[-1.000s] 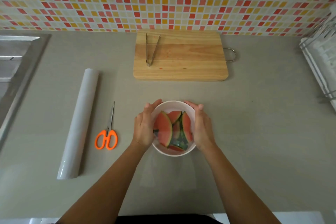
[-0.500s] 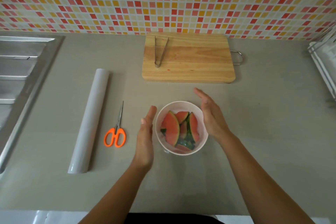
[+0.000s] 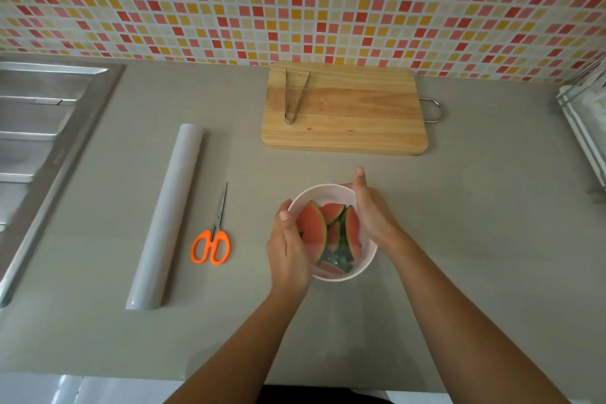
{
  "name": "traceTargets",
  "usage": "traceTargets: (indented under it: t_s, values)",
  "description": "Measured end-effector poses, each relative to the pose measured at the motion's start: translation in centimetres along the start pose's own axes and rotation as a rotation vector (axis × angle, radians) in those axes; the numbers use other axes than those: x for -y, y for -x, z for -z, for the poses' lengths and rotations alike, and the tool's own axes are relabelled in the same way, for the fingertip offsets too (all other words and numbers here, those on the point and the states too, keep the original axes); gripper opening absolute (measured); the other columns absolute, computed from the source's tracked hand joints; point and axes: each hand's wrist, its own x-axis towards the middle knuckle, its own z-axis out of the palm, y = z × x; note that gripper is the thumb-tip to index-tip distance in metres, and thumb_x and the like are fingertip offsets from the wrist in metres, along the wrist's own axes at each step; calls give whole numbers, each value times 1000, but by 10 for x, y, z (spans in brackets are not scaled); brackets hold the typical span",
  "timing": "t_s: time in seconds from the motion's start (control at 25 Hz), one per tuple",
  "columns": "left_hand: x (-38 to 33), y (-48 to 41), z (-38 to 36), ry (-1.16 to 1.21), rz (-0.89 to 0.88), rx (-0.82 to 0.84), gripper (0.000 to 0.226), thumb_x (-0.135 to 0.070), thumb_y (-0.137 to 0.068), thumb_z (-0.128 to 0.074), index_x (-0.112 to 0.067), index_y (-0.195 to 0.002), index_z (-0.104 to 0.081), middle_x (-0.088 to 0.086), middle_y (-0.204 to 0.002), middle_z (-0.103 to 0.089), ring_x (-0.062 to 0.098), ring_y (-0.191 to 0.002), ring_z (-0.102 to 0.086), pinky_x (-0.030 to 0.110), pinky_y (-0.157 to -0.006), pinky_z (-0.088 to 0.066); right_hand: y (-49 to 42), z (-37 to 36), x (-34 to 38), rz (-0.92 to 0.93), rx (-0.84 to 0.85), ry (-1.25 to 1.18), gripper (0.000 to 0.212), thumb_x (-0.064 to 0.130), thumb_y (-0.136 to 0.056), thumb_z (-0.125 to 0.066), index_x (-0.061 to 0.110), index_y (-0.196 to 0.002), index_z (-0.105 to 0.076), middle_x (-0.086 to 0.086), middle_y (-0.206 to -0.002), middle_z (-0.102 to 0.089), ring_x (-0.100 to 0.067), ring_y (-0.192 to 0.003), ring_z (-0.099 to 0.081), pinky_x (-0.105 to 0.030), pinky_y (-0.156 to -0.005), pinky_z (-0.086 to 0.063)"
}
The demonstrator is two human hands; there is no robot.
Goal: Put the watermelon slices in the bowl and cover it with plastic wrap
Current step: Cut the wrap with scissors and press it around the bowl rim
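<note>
A white bowl stands on the grey counter, near the front middle. Several watermelon slices, red with green rind, lie inside it. A thin clear film seems to lie over the bowl's top, but it is hard to make out. My left hand cups the bowl's left side, with the thumb at the rim. Pressed against the right side is my right hand, one finger stretched past the far rim. The white roll of plastic wrap lies to the left, apart from both hands.
Orange-handled scissors lie between the roll and the bowl. A wooden cutting board with metal tongs sits at the back by the tiled wall. A steel sink is at the left, a dish rack at the right.
Both hands were on the bowl's sides, came away with open palms half a second ago, and now press against its sides again. The view shifted slightly.
</note>
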Motion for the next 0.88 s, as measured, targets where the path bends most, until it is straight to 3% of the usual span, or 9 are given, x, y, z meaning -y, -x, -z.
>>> traceTargets:
  t_s: [0.12,0.16,0.24,0.32,0.44,0.56,0.64,0.72,0.88]
  values:
    - [-3,-3,9,-103,46,57,71,-70,-85,-12,-29,-125,-54,-2,-115,-64,16,-109,-59,28,-89,-47,2,5,5,18,-4,186,104,91,-58,7,11,-70,-59,-5,-67,-61,-20,-67,-59,-32,-62,-40]
    - [-5,-7,12,-150,55,60,74,-71,-85,-10,-27,-130,-50,1,-121,-62,20,-113,-57,30,-91,-46,1,8,4,57,1,202,104,91,-59,7,13,-74,-60,-4,-75,-64,-19,-74,-60,-29,-62,-39]
    - [-13,-19,13,-223,11,24,69,-64,-92,-13,-25,-144,-35,4,-141,-49,22,-128,-46,31,-102,-37,-1,15,-2,128,-12,79,103,86,-68,1,20,-111,-65,2,-114,-66,-12,-107,-56,-23,-83,-37]
    - [-18,-25,6,-264,-53,16,60,-54,-97,-18,-21,-145,-33,3,-146,-43,20,-133,-40,27,-105,-29,-2,18,-4,190,-20,-72,89,78,-77,-4,26,-124,-59,13,-127,-58,-5,-122,-48,-17,-95,-29]
    - [-10,-16,-8,-357,-103,-11,55,-47,-99,-19,-18,-141,-41,5,-141,-49,22,-130,-43,26,-102,-29,-5,11,-7,186,66,-131,74,69,-86,-8,32,-114,-65,17,-118,-62,-5,-118,-53,-23,-102,-36]
    - [-3,-14,-10,-360,-159,-75,59,-49,-94,-17,-18,-129,-53,4,-123,-61,23,-116,-54,25,-92,-35,-10,5,-7,28,163,-287,72,70,-86,-12,34,-93,-73,1,-99,-74,-15,-99,-66,-38,-96,-46]
    - [-5,-15,-9,-329,-192,-81,55,-52,-92,-16,-23,-114,-58,-4,-103,-64,20,-99,-59,26,-79,-39,-11,6,-2,-74,215,-352,78,80,-76,-16,29,-87,-75,-5,-93,-75,-18,-93,-69,-38,-91,-48]
    - [-6,-14,-9,-309,-219,-81,52,-54,-91,-16,-27,-106,-58,-8,-94,-62,14,-90,-59,25,-73,-41,-12,7,2,-113,240,-299,89,89,-65,-19,24,-92,-74,-7,-96,-74,-21,-97,-67,-40,-97,-45]
    - [0,-12,-1,-288,-262,-82,49,-55,-93,-18,-31,-108,-58,-11,-96,-64,6,-89,-58,24,-75,-45,-11,9,11,-141,340,-111,114,97,-54,-14,15,-115,-65,-10,-116,-67,-25,-115,-58,-46,-108,-34]
